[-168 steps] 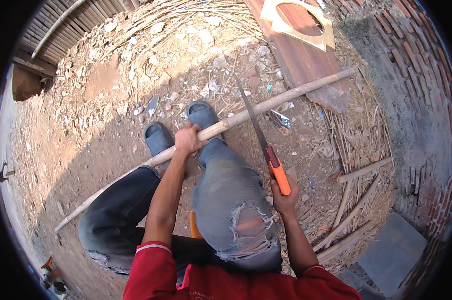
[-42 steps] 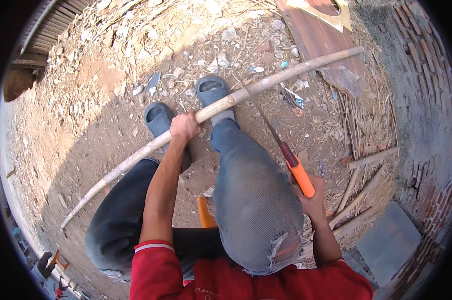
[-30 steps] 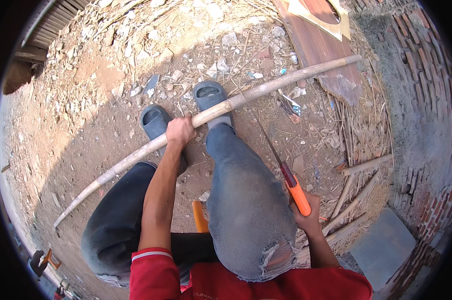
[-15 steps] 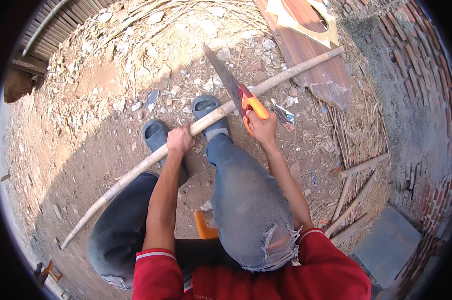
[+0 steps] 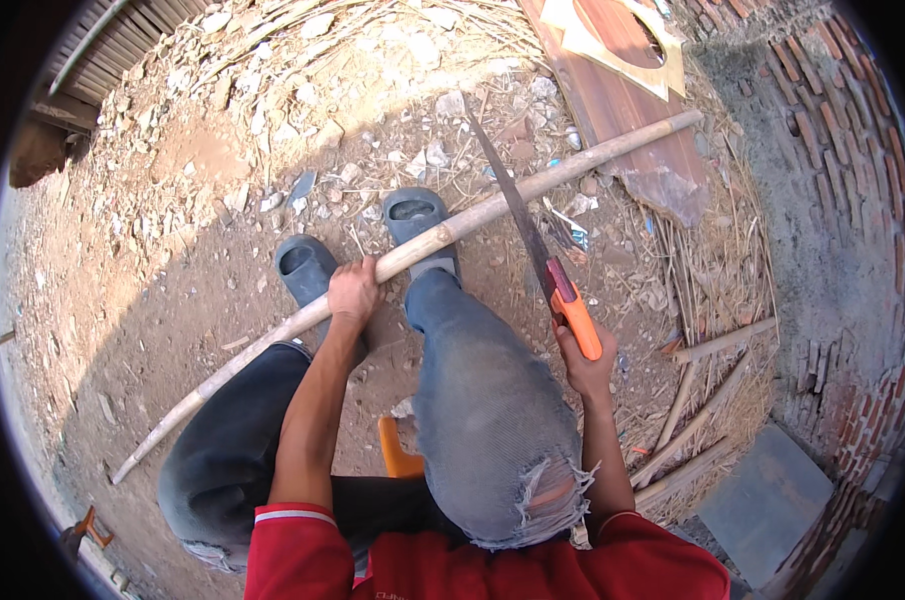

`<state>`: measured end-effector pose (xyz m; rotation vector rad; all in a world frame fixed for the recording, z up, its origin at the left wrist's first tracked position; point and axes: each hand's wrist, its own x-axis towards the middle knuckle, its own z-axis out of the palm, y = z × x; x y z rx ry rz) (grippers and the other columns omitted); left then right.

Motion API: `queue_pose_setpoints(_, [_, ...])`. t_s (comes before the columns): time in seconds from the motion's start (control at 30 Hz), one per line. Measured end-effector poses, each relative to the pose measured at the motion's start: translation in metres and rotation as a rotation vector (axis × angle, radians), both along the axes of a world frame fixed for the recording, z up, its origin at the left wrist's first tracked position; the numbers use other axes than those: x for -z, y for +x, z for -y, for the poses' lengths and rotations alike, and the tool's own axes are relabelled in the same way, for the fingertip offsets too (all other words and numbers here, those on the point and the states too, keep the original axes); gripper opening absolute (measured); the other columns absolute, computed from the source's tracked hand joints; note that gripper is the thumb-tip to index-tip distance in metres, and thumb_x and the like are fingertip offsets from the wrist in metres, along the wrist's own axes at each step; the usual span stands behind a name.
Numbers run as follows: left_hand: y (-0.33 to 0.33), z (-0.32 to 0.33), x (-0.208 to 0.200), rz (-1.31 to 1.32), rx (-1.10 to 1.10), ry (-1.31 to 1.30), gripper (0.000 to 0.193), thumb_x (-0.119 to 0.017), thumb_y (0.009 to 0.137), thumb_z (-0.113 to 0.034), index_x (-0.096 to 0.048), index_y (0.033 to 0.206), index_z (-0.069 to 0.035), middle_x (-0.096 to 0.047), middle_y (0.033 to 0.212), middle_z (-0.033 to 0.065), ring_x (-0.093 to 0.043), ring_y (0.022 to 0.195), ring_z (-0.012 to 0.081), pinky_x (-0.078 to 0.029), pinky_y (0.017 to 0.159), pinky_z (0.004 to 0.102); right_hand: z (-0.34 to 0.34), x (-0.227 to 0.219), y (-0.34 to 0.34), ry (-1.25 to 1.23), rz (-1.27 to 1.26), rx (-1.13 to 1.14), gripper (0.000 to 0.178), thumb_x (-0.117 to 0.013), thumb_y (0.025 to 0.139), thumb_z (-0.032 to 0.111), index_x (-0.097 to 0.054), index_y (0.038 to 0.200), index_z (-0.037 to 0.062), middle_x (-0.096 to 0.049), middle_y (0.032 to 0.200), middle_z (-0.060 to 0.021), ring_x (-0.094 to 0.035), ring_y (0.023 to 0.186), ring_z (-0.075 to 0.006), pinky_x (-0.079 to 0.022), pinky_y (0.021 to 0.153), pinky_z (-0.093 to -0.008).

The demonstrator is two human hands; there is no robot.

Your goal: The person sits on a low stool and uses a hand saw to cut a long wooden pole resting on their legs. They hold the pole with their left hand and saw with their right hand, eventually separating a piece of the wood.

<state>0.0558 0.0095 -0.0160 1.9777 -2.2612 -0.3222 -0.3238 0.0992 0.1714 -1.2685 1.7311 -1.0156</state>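
A long pale wooden pole (image 5: pixel 423 244) slants from the lower left up to the upper right, passing over my right shoe (image 5: pixel 413 208). My left hand (image 5: pixel 354 290) is wrapped round it between my two feet. In my right hand (image 5: pixel 586 360) is the orange handle of a handsaw (image 5: pixel 523 215), right of my knee. The saw's blade points up and left, crossing the pole right of my right shoe. Whether its teeth touch the wood I cannot tell.
A brown plank (image 5: pixel 618 120) lies at the upper right, with a pale cut-out board (image 5: pixel 583 40) on it. Loose sticks (image 5: pixel 698 415) and a grey sheet (image 5: pixel 766 505) are beside the brick wall (image 5: pixel 843 130). Rubble covers the far ground. An orange seat (image 5: pixel 401 452) shows below me.
My right hand has pulled back toward me, down and to the right, bringing the saw's handle away from the pole. My left hand keeps its grip on the pole.
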Motion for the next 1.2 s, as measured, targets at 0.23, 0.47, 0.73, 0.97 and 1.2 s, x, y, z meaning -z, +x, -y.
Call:
queue_pose_setpoints(0.23, [-0.022, 0.01, -0.063, -0.086, -0.21, 0.203, 0.063, -0.078, 0.07, -0.065, -0.075, 0.1, -0.01, -0.076, 0.089, 0.0177, -0.075, 0.087, 0.0351, -0.059, 0.081, 0.0463, 0.01, -0.051, 0.006, 0.118, -0.144, -0.202, 0.017, -0.069, 0.088, 0.007, -0.074, 0.102, -0.001, -0.064, 0.07, -0.0054, -0.059, 0.063, -0.0098, -0.047, 0.06, -0.0295])
queue_pose_setpoints(0.47, [-0.02, 0.026, -0.064, -0.003, -0.192, 0.389, 0.049, -0.073, 0.079, -0.05, -0.077, 0.104, -0.009, -0.077, 0.093, 0.0209, -0.076, 0.09, 0.0382, -0.061, 0.083, 0.0473, -0.028, -0.103, -0.009, 0.279, -0.245, -0.268, 0.021, -0.066, 0.087, 0.002, -0.075, 0.105, -0.0007, -0.067, 0.073, -0.0066, -0.062, 0.066, -0.0091, -0.048, 0.061, -0.0284])
queue_pose_setpoints(0.73, [-0.027, 0.011, -0.042, 0.044, -0.093, 0.289, 0.025, -0.067, 0.079, -0.021, -0.07, 0.099, -0.006, -0.076, 0.09, 0.0228, -0.076, 0.086, 0.0388, -0.061, 0.079, 0.049, 0.03, -0.121, -0.009, 0.247, -0.176, -0.179, 0.021, -0.062, 0.088, 0.002, -0.075, 0.103, -0.0037, -0.068, 0.07, -0.0091, -0.059, 0.062, -0.0111, -0.047, 0.059, -0.0297])
queue_pose_setpoints(0.97, [-0.021, 0.03, -0.032, 0.032, -0.123, 0.261, 0.024, -0.065, 0.082, -0.022, -0.067, 0.099, -0.006, -0.075, 0.086, 0.0239, -0.075, 0.082, 0.0416, -0.06, 0.078, 0.0523, 0.129, -0.03, 0.026, 0.133, -0.186, -0.18, 0.017, -0.065, 0.085, 0.012, -0.069, 0.081, -0.0042, -0.062, 0.059, -0.0071, -0.059, 0.057, -0.0113, -0.044, 0.054, -0.032])
queue_pose_setpoints(1.2, [-0.019, 0.023, -0.044, 0.014, -0.087, 0.334, 0.029, -0.071, 0.079, -0.023, -0.07, 0.102, -0.006, -0.076, 0.095, 0.0232, -0.075, 0.092, 0.0395, -0.061, 0.085, 0.0484, 0.014, 0.067, 0.035, -0.04, -0.039, -0.146, 0.02, -0.073, 0.088, 0.017, -0.072, 0.097, -0.0006, -0.062, 0.067, -0.0067, -0.06, 0.062, -0.016, -0.047, 0.061, -0.0339])
